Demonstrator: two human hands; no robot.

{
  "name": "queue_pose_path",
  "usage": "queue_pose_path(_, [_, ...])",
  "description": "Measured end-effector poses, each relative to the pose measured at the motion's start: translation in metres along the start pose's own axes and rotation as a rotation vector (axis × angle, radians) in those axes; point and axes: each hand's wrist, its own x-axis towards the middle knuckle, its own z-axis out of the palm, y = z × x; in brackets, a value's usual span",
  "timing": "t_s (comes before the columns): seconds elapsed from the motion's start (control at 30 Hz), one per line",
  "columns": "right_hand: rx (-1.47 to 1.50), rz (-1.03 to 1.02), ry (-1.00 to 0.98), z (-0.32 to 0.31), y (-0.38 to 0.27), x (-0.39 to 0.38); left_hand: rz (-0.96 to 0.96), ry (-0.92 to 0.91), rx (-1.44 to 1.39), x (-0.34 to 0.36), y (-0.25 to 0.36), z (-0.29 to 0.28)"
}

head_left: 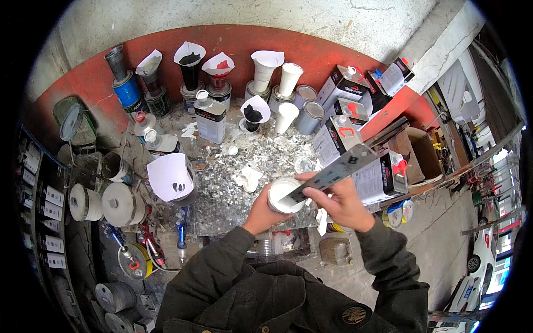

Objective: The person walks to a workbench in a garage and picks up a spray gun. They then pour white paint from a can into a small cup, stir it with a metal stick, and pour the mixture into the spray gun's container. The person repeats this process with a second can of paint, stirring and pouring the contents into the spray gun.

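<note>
My left hand (262, 211) is closed round a cup of white paint (284, 189) just above the front of the paint-spattered bench (219, 183). My right hand (341, 202) grips a long flat metal strip (341, 165) with markings on it, its lower end reaching into the cup and its upper end tilted up to the right. Crumpled white paper (249, 178) lies just behind the cup, and a small clear lid (303, 164) rests near my right hand.
Paper-lined cups (190, 58), cans and rectangular containers (387, 176) line the back and right of the bench. A paper-topped pot (169, 177) and lidded buckets (122, 205) are at left, above hanging spray guns (181, 236). A cardboard box (422, 152) and white car (478, 252) are right.
</note>
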Motion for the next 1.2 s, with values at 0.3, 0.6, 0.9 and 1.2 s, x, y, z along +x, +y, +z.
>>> queue_pose_path(0.3, [-0.297, -0.228, -0.19, -0.034, 0.004, 0.023, -0.026, -0.168, 0.1, -0.002, 0.005, -0.008])
queue_pose_path(0.6, [-0.181, -0.015, -0.012, 0.003, 0.018, -0.015, 0.0, -0.009, 0.026, 0.004, 0.003, -0.009])
queue_pose_path(0.9, [-0.263, -0.136, 0.157, -0.01, 0.001, 0.002, 0.012, 0.004, 0.053, 0.002, -0.014, 0.0])
queue_pose_path(1.2, [-0.13, 0.05, 0.098, 0.021, 0.03, -0.023, 0.047, 0.066, 0.055, 0.004, -0.025, 0.002])
